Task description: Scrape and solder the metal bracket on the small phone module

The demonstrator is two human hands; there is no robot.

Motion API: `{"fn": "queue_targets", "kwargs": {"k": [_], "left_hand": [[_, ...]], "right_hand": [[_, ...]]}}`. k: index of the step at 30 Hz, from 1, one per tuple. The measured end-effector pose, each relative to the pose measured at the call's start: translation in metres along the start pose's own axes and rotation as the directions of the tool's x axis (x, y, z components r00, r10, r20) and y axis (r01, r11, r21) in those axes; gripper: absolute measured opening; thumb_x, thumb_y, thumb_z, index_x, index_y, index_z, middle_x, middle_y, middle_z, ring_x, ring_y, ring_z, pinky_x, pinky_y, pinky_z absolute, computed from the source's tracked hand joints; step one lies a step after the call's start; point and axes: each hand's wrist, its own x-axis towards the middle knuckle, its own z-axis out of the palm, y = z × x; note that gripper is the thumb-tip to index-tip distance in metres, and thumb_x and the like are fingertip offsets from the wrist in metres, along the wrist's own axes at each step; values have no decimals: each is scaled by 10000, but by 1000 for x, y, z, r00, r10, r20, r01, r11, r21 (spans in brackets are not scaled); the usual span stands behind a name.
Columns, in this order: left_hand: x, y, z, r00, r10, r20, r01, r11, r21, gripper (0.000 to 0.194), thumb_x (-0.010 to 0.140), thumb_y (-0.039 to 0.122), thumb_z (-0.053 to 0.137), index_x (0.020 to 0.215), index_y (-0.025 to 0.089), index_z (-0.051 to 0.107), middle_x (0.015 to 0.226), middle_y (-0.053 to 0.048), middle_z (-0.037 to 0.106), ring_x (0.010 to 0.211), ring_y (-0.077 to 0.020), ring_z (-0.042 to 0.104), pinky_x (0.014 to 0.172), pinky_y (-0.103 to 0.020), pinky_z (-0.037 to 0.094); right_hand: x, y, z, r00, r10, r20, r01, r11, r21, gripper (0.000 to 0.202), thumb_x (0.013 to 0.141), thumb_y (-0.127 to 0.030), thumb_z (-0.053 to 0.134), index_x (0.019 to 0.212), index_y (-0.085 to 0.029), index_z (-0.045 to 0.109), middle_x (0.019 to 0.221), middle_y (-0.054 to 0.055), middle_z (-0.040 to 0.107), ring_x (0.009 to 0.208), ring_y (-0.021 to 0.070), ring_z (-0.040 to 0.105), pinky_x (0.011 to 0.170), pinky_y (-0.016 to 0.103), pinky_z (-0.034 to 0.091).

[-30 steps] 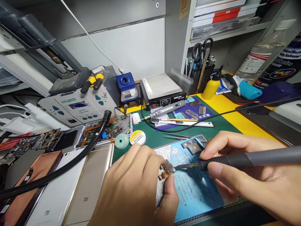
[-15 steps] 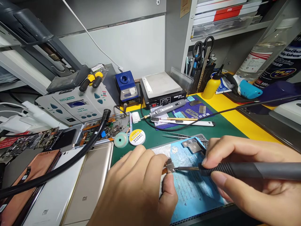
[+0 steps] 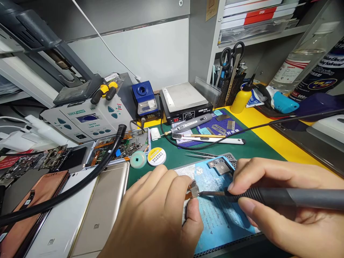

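My left hand (image 3: pixel 161 211) is closed, gripping a small metal connector on an orange-brown flex cable (image 3: pixel 192 190) between thumb and fingers. Much of the cable is hidden behind the fingers. In my right hand (image 3: pixel 276 204) is a soldering iron (image 3: pixel 258 196) with a dark ribbed grip, held like a pen and lying almost level. Its tip meets the right edge of the connector, or sits very close to it. Below both hands lies a blue printed sheet (image 3: pixel 215 222). A small circuit board with metal shields (image 3: pixel 221 166) rests on its upper part.
Tweezers (image 3: pixel 199 155) and a toothbrush (image 3: pixel 212 139) lie beyond the sheet. A cable (image 3: pixel 258 126) crosses the mat. Behind stand a soldering station (image 3: pixel 145 98) and a hot plate (image 3: pixel 185 100). At left, a black hose (image 3: pixel 80 186) passes over several phones. A yellow bottle (image 3: pixel 242 96) stands at right.
My right hand and the soldering iron have shifted slightly left and down. The connector seems turned a little in my left hand, its face now looking brighter.
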Motion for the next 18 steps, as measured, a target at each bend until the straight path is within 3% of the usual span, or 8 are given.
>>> {"fn": "queue_targets", "kwargs": {"k": [5,12,18], "left_hand": [[1,0,0,1000,14,-2,-14,1000,5,138,825,155,602,932,240,625,762,7,602,704,-212,576,602,-358,423],[2,0,-1,1000,11,10,-11,1000,7,137,837,158,593,942,243,620,776,3,606,725,-217,583,611,-351,415],[0,0,0,1000,26,-5,-26,1000,18,130,843,157,594,941,240,615,763,11,596,700,-213,570,612,-356,416]], "right_hand": [[1,-2,3,997,78,2,-78,996,44,97,742,-237,797,750,-287,715,639,-18,701,472,162,613,443,255,509],[16,-12,9,988,155,-25,-151,982,117,194,700,-410,881,816,-299,773,588,12,682,565,249,692,467,302,559],[4,-1,4,994,105,-10,-104,993,58,140,705,-287,852,789,-314,744,631,18,712,678,290,746,451,297,544]]}}
